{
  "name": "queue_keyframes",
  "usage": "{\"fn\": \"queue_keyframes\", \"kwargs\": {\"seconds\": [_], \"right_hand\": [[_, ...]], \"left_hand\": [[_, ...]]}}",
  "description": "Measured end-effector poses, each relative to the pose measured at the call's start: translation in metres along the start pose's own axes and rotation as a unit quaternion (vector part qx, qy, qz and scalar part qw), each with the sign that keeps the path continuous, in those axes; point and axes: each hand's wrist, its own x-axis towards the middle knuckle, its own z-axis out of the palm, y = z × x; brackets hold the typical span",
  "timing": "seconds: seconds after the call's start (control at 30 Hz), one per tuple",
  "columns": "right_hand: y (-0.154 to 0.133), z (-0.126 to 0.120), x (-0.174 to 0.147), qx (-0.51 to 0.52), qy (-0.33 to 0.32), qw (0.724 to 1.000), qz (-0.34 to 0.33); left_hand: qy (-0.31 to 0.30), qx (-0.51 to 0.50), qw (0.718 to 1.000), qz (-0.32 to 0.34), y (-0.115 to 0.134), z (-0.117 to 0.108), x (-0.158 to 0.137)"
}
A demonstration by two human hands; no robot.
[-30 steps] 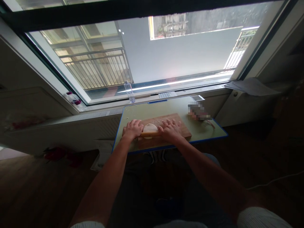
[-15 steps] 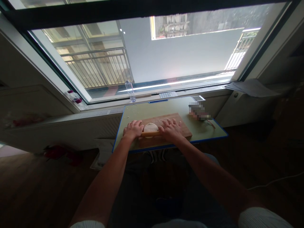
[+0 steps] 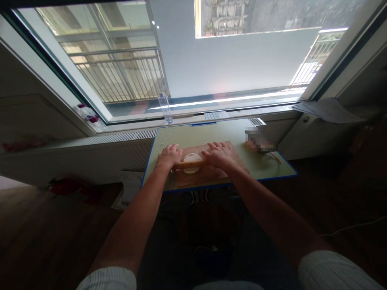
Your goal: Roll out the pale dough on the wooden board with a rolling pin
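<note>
A wooden rolling pin [image 3: 190, 164] lies across a round, flat piece of pale dough [image 3: 192, 157]. Its left end is under my left hand [image 3: 170, 156], with the palm down. My right hand [image 3: 219, 155] presses on the other end, its fingers reaching forward over the board. Both hands hide the pin's ends. Dough shows in front of and behind the pin. Beneath it all is a wooden cutting board [image 3: 208, 174] with a light dusting that looks like flour.
The board rests on a pale green table [image 3: 169, 137] with blue edges. A blurred-out item [image 3: 260, 140] lies at the table's right. Clear bottle [image 3: 165, 108] and papers [image 3: 328, 109] stand along the windowsill. A striped metal grille [image 3: 123, 139] runs left of the table.
Both hands have pushed the rolling pin forward, away from me, so more dough shows on my side of it. My view has shifted slightly.
</note>
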Motion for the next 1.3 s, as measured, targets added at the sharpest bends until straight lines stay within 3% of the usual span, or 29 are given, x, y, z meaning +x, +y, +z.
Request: {"fn": "queue_keyframes", "kwargs": {"seconds": [0.1,0.4,0.73,1.3], "right_hand": [[0.0,0.001,0.012,0.016,0.017,0.999,0.028],[0.0,-0.001,0.034,0.043,0.03,0.998,0.033],[-0.001,-0.001,0.049,0.063,0.08,0.994,0.042],[0.0,0.002,0.016,0.046,0.06,0.997,0.03]], "left_hand": [[0.014,0.001,1.0,-0.01,0.002,-0.003,0.001],[0.026,0.025,0.999,-0.022,0.01,-0.011,0.012],[0.079,0.056,0.995,-0.015,0.012,-0.007,0.021],[0.07,0.038,0.997,-0.001,0.008,-0.009,-0.011]]}}
